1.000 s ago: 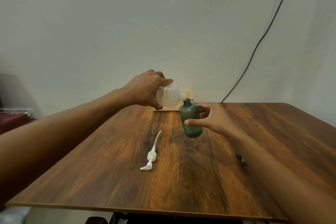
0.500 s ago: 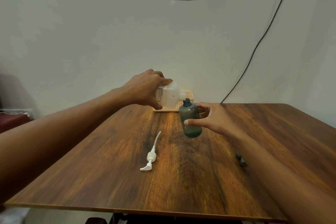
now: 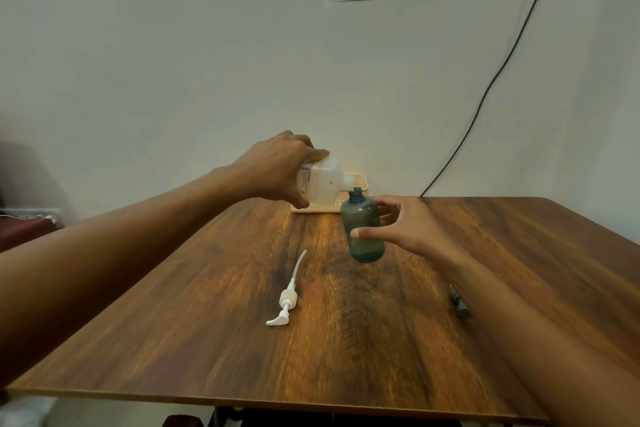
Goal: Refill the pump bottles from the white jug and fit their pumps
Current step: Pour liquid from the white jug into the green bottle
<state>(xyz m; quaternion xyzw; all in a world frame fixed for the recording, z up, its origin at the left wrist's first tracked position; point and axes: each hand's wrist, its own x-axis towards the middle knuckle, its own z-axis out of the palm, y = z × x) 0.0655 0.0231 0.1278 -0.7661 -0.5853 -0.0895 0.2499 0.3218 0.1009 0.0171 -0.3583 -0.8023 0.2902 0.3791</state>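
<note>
My left hand (image 3: pixel 277 170) grips the white jug (image 3: pixel 323 184), tipped on its side with its spout pointing right at the open neck of a dark teal bottle (image 3: pixel 363 227). My right hand (image 3: pixel 403 229) holds that bottle upright and slightly tilted above the wooden table (image 3: pixel 242 340), thumb across its front. A little liquid shows at the bottle's bottom. A white pump (image 3: pixel 287 298) with its long dip tube lies flat on the table, in front and to the left of the bottle.
A cream tray (image 3: pixel 362 184) sits at the table's far edge against the wall, behind the jug. A small dark object (image 3: pixel 459 302) lies on the table under my right forearm. A black cable runs down the wall at the right.
Both hands have kept their hold, with the jug and bottle almost where they were; the view has shifted only slightly.
</note>
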